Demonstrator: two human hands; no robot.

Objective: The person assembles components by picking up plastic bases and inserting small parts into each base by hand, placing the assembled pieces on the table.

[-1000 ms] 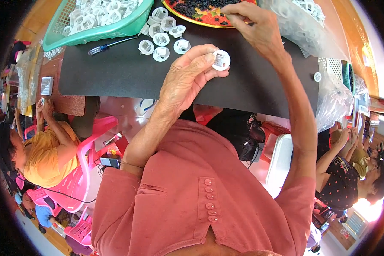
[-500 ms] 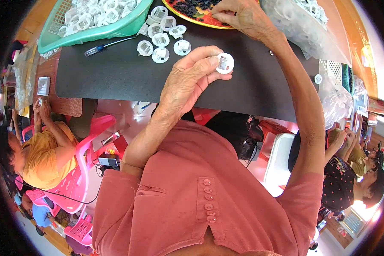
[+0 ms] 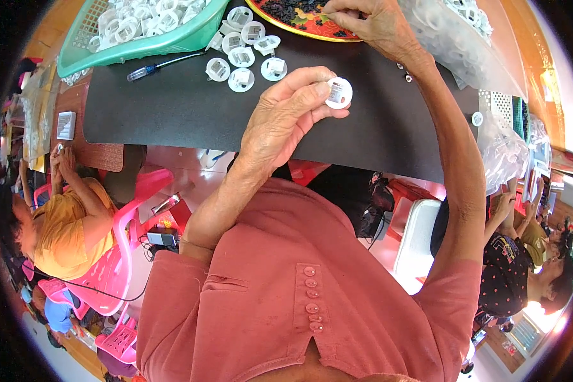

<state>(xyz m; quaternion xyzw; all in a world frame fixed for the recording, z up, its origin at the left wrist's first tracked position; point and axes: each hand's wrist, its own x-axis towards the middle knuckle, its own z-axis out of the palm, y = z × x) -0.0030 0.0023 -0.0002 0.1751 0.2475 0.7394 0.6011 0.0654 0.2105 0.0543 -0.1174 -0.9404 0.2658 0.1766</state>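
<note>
My left hand (image 3: pixel 280 118) grips a round white plastic part (image 3: pixel 339 93) by its edge, between thumb and fingers, above the dark table. The part's face has a small rectangular recess and a little opening. Over the red tray (image 3: pixel 309 30) with the yellow rim, my right hand (image 3: pixel 379 28) has its thumb and fingertips drawn together. Whatever they pinch is too small to make out. Small black pieces (image 3: pixel 293 11) are scattered across that tray. Left of it, several more round white parts (image 3: pixel 242 57) lie in a loose group on the table.
A green basket (image 3: pixel 140 48) heaped with white parts stands at the far left, a blue-handled screwdriver (image 3: pixel 143 72) beside it. Clear plastic bags (image 3: pixel 452 38) of white parts lie at the right. Other people sit at both sides, one in a yellow shirt (image 3: pixel 76 219).
My right hand has shifted slightly to the right over the tray, and its fingertips have come closer together. My left hand keeps the white part in nearly the same place.
</note>
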